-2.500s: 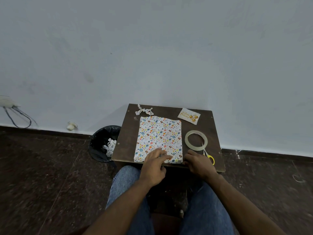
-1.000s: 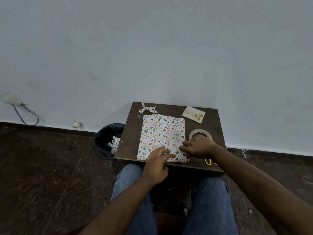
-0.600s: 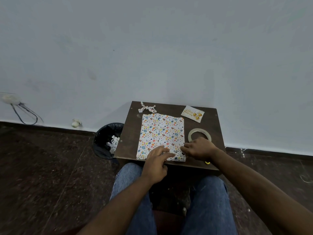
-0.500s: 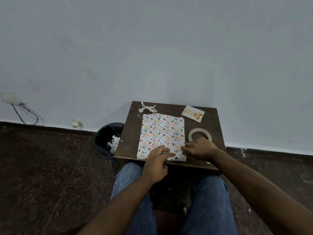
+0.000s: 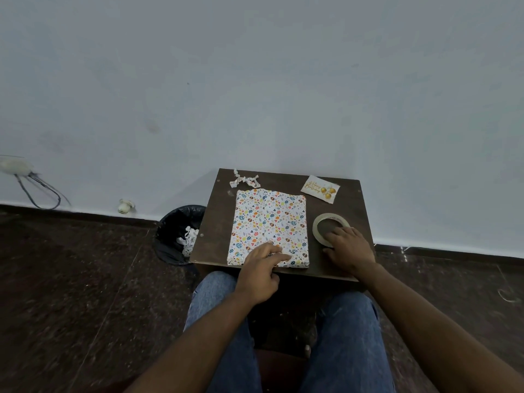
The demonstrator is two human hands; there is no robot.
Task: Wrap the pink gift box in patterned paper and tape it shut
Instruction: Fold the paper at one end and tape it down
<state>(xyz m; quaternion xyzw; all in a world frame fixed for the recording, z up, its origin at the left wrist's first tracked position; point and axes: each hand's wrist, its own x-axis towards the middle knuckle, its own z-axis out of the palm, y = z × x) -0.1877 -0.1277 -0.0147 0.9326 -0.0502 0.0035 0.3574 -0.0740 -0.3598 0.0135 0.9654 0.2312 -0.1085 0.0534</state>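
The gift box point(image 5: 269, 222) lies flat on the small dark table point(image 5: 217, 222), fully covered in white paper with coloured dots; no pink shows. My left hand point(image 5: 261, 268) rests on its near edge, with straight fingers pressing the paper down. My right hand point(image 5: 350, 251) is to the right of the box on the clear tape roll point(image 5: 319, 222). Its fingers reach over the roll's near rim into the ring and the thumb stays outside.
A birthday card point(image 5: 320, 189) lies at the table's far right and a twisted paper scrap point(image 5: 244, 180) at the far left. A black bin point(image 5: 175, 231) with paper scraps stands left of the table. Wall cables point(image 5: 37, 191) hang far left. My knees sit under the near edge.
My right hand left the box's near right corner and moved right onto the tape roll. My left hand kept pressing the near edge. The yellow scissor handles are now hidden.
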